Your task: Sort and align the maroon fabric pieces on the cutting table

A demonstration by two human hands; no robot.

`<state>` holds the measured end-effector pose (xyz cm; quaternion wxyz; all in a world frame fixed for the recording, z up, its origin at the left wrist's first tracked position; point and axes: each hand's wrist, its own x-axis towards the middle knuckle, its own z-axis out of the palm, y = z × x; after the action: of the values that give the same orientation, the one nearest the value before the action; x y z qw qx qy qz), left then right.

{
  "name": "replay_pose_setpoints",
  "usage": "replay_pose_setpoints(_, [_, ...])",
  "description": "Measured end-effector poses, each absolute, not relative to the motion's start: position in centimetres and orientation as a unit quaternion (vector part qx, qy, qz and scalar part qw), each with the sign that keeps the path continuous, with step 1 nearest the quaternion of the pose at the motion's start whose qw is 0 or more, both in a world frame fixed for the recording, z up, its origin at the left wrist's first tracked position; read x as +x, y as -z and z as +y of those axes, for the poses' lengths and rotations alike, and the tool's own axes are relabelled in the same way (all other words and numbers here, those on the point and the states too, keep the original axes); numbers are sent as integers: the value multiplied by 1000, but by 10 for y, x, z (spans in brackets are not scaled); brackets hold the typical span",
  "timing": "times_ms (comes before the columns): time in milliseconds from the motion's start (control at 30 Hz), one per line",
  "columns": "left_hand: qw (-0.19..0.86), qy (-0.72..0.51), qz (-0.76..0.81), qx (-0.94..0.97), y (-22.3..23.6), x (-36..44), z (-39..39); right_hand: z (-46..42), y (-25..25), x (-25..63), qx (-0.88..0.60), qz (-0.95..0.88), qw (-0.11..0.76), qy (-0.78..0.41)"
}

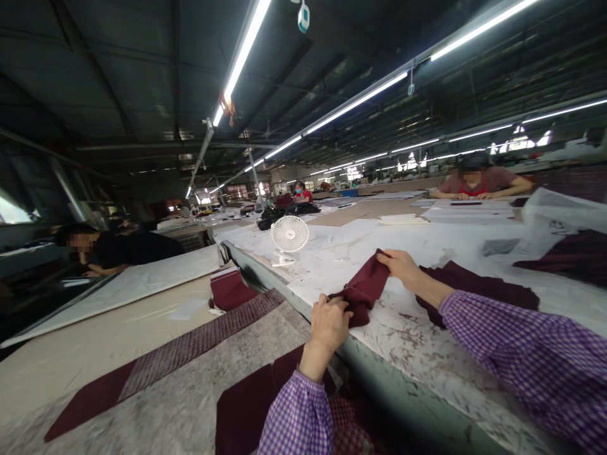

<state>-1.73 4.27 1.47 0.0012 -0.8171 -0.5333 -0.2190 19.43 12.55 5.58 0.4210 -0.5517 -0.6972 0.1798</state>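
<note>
Over the near edge of the white-topped bench (353,237), a folded maroon fabric piece (372,281) slants between two hands, presumably to keep it stretched; I can't tell whether its lower end rests on the top. The right hand (403,268) pinches the upper corner, thumb against fingers. The left hand (331,321) is curled closed on the lower end, its thumb hard to make out. Farther along that edge, a white clip fan (289,234) faces this way, likely for the breeze. Loose maroon cut pieces (474,278) lie flat beyond the right forearm, probably for easy reach.
</note>
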Motion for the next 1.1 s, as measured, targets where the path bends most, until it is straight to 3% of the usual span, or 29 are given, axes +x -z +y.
replay_pose_setpoints(167, [-22,221,-520,-824,-14,-18,48,139,-68,225,-594,-658,443,-137])
replay_pose_setpoints(400, [-42,249,-543,-801,-14,-14,45,134,-77,230,-595,-691,400,-86])
replay_pose_setpoints(567, [-95,360,-605,-704,-29,-12,61,124,-91,216,-515,-767,372,-94])
replay_pose_setpoints(733, [-168,379,-586,-696,-47,-18,79,104,-115,207,-433,-803,379,-154])
replay_pose_setpoints(933, [-146,407,-550,-714,-65,-20,55,77,-138,198,-436,-841,312,79])
replay_pose_setpoints(1100, [-162,451,-483,-733,-67,-22,43,55,-152,185,-386,-856,318,131])
